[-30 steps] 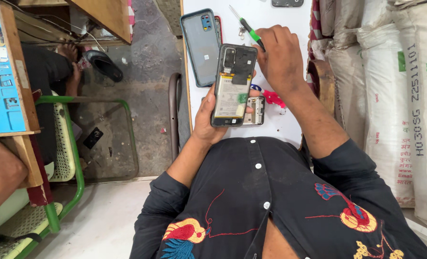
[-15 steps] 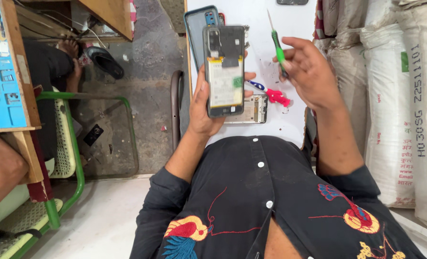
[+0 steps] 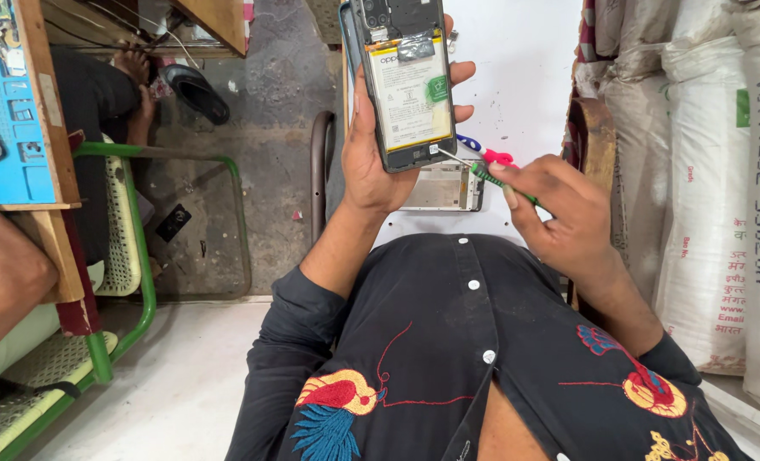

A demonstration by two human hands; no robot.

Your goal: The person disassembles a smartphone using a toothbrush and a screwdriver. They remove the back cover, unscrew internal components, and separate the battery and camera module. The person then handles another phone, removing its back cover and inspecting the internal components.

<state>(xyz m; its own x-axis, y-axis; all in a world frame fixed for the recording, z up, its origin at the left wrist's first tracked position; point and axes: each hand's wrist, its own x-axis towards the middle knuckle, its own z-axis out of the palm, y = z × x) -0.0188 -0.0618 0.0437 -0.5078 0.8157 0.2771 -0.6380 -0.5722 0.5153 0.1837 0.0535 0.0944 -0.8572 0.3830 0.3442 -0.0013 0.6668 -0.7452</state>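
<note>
Holding an opened phone (image 3: 404,85) up with its back cover off, the left hand (image 3: 371,145) wraps around it, thumb on one side and fingers on the other. A pale battery (image 3: 408,90) shows inside the phone. The right hand (image 3: 559,209) pinches a thin green screwdriver (image 3: 491,179), and its metal tip touches the phone's bottom corner at about five o'clock. Just below the phone, at six o'clock, a silver phone frame (image 3: 444,188) lies on the white table (image 3: 525,77). A small red tool (image 3: 498,157) lies beside it. Big white sacks (image 3: 722,213) stand at three o'clock. A green chair (image 3: 132,256) stands at nine o'clock, beside a blue mat (image 3: 4,102).
</note>
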